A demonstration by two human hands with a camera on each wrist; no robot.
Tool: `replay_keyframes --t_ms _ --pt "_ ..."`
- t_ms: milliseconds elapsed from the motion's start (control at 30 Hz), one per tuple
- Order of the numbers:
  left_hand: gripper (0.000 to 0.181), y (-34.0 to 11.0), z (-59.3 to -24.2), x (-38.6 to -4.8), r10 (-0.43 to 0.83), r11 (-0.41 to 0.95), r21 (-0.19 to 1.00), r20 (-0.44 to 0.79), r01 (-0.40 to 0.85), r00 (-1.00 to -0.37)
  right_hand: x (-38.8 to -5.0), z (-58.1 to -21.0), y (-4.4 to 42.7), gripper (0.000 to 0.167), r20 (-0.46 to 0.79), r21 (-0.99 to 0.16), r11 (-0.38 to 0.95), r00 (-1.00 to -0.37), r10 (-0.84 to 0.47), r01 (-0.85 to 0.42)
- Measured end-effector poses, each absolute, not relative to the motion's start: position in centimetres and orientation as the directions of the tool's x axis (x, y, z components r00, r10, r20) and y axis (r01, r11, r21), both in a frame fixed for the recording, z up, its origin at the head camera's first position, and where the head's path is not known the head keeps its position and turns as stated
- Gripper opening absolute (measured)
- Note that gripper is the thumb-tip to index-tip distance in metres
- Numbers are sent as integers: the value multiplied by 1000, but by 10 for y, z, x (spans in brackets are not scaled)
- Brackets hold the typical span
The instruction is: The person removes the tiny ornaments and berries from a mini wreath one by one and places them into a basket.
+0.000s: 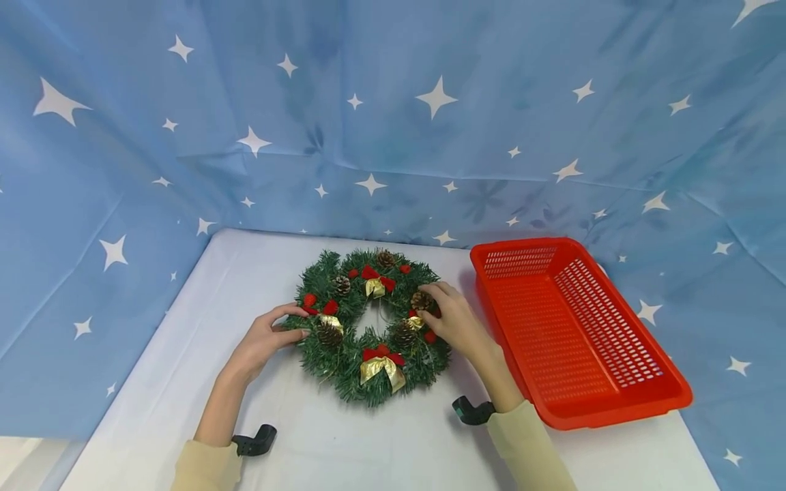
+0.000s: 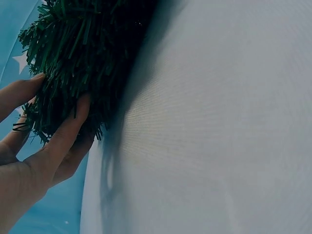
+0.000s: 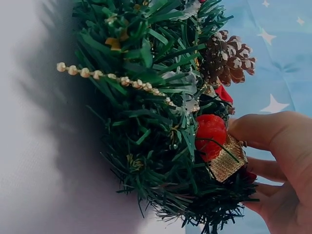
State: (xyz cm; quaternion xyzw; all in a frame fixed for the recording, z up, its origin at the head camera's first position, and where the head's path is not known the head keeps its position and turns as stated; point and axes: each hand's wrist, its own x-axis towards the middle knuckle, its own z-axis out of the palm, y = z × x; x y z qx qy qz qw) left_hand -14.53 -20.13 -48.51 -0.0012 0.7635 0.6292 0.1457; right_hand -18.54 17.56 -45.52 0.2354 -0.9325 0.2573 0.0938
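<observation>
A green Christmas wreath (image 1: 362, 392) lies on the white table, trimmed with pine cones, red berries and red-and-gold bows. At its left edge, my left hand (image 1: 264, 341) grips the greenery; the left wrist view shows fingers (image 2: 63, 134) on either side of the tinsel needles. Over its right side, my right hand (image 1: 451, 320) holds a pine cone (image 1: 421, 300) between thumb and fingers, close to a gold bow (image 1: 415, 322). The right wrist view shows the thumb beside that gold ribbon (image 3: 228, 161) and a red berry (image 3: 210, 136); the held cone is hidden there.
A red plastic basket (image 1: 522, 368) with slotted walls stands right of the wreath, near my right forearm. Blue star-patterned cloth (image 1: 393, 136) hangs behind the white-covered table (image 1: 344, 450). A string of gold beads (image 3: 97, 74) sticks out from the wreath.
</observation>
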Motion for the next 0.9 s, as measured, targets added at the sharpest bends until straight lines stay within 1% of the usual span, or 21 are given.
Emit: replay_keyframes --t_ms 233,500,600,900 --pt "44 -201 -483 -143 181 213 960 -221 -181 -958 -185 -455 173 47 283 -436 766 -880 -381 -472" --pt "44 -201 -485 -142 175 215 959 -225 -185 -959 -184 -456 170 47 303 -366 789 -865 -400 -493" --pt "43 -202 -487 -142 173 217 959 -223 -184 -959 -184 -455 169 46 312 -361 787 -860 -403 -500" --pt "44 -204 -490 -142 178 209 963 -208 -170 -962 -183 -454 174 46 334 -413 763 -862 -382 -498"
